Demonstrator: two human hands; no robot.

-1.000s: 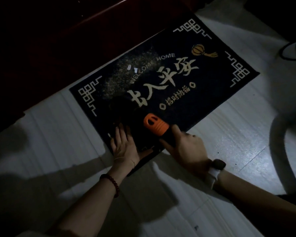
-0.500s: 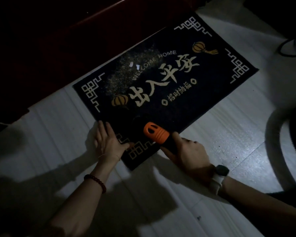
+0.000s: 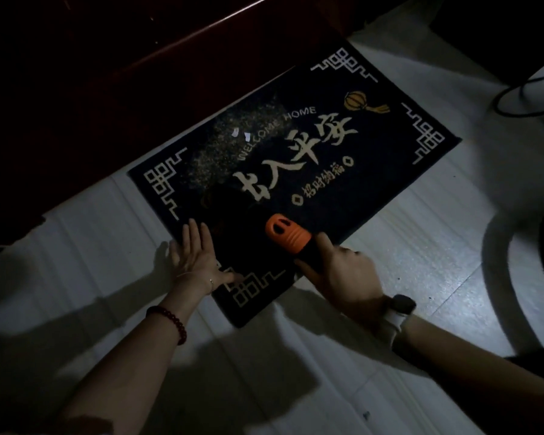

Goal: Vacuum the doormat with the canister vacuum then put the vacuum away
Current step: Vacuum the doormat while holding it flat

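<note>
Navy-black pile doormat (image 3: 327,171), rectangular, lying askew on pale floor tiles (image 3: 421,262), its far long edge against a dark red-brown door threshold (image 3: 170,67). Woven cream fret ornaments in all 4 corners. Legible writing: "WELCOME HOME" in small capitals, curved above large cream Chinese characters; a smaller line of Chinese characters beneath, flanked by 2 coin motifs, too small to read with confidence. 1 orange lantern with tassel (image 3: 358,102) near the far right corner. Pale speckled debris (image 3: 233,152) scattered over the mat's left half, with 2 small white scraps (image 3: 241,135) among it.

Left hand (image 3: 198,262): flat, fingers straight and close together, palm pressing the mat's near left edge. Dark red bead bracelet (image 3: 170,318) on that wrist.

Right hand (image 3: 343,277): fingers curled round the black handle of the vacuum wand, index finger extended along it. Orange ribbed collar (image 3: 288,235) of the wand sits over the mat's near edge; the black nozzle ahead of it is lost in shadow. Dark-faced watch with a white strap (image 3: 396,312) on that wrist.

Black cable (image 3: 522,98) looped on the tiles at upper right. Dark ribbed curved object at the right edge, partly out of view, unidentifiable.
</note>
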